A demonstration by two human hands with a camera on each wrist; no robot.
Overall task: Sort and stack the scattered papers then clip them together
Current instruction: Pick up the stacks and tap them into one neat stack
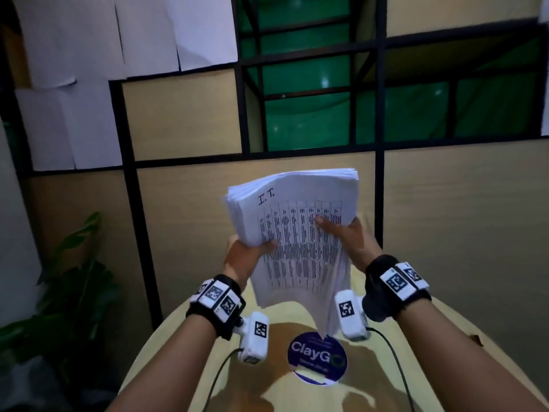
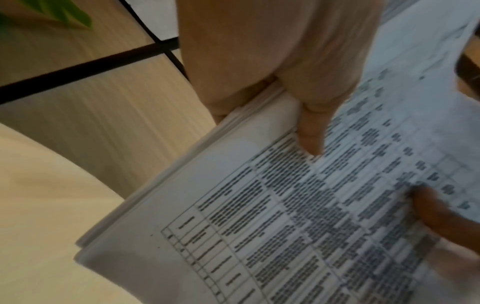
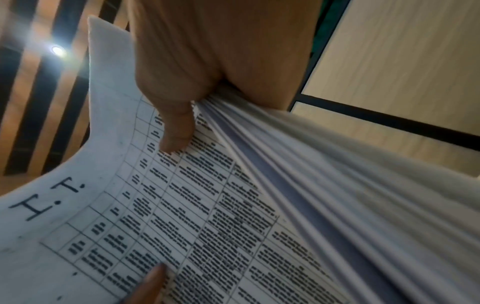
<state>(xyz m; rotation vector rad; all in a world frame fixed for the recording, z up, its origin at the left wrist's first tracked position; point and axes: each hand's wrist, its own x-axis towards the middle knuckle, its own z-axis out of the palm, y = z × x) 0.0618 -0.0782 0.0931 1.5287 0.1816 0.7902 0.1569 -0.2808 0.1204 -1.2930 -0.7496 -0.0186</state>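
A thick stack of white papers (image 1: pixel 297 233) hangs in the air above the table, its top sheet printed with a table and hand-marked "I.T.". My left hand (image 1: pixel 246 251) grips the stack's left edge, thumb lying on the top sheet. At the right edge my right hand (image 1: pixel 341 233) holds the same stack, thumb pressed on the print. The sheets fan apart loosely along the right and bottom edges. In the left wrist view the thumb of the left hand (image 2: pixel 309 133) pins the papers (image 2: pixel 233 226). The right wrist view shows the right hand (image 3: pixel 176 127) pinching the fanned papers (image 3: pixel 233 226). No clip is visible.
A pale round table (image 1: pixel 184 337) lies below with a blue round "ClayGo" sticker (image 1: pixel 318 358) on it. Wood-panel partitions with black frames (image 1: pixel 377 173) stand just behind. A green plant (image 1: pixel 74 278) is at the left. White sheets (image 1: pixel 89 69) hang on the wall upper left.
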